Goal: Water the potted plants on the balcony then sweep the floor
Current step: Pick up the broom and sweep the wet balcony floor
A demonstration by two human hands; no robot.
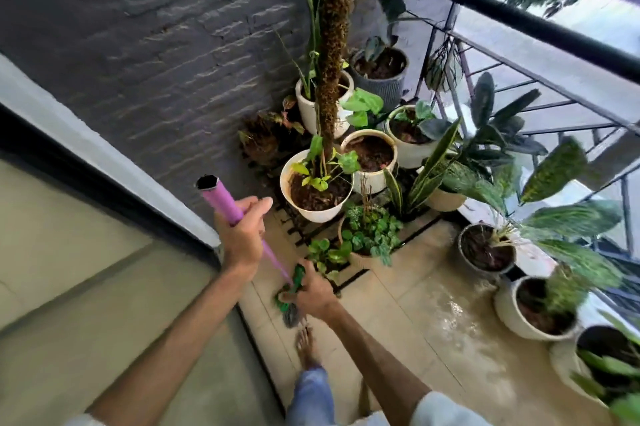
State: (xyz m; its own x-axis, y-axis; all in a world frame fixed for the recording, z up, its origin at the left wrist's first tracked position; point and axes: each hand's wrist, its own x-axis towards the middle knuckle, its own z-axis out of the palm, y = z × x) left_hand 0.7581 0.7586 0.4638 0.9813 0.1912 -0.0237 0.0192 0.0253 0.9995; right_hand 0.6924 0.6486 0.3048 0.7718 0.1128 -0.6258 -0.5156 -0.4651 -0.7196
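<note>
My left hand (240,233) grips the upper end of a broom's purple handle (221,200), thumb pointing up. Lower down, my right hand (313,292) grips the same broom at its green collar (294,283), just above the dark head near the floor. The broom stands nearly upright over the tiled balcony floor (415,304), which looks wet and shiny. Several potted plants crowd the corner beyond the broom: a white pot with a moss pole (317,193), another white pot (370,155), and a small leafy plant (370,235).
A grey brick wall (156,44) runs along the left. A metal railing (540,55) closes the right side, with more pots (533,311) lined beneath it. A door threshold (249,318) lies to the left of my bare foot (306,346).
</note>
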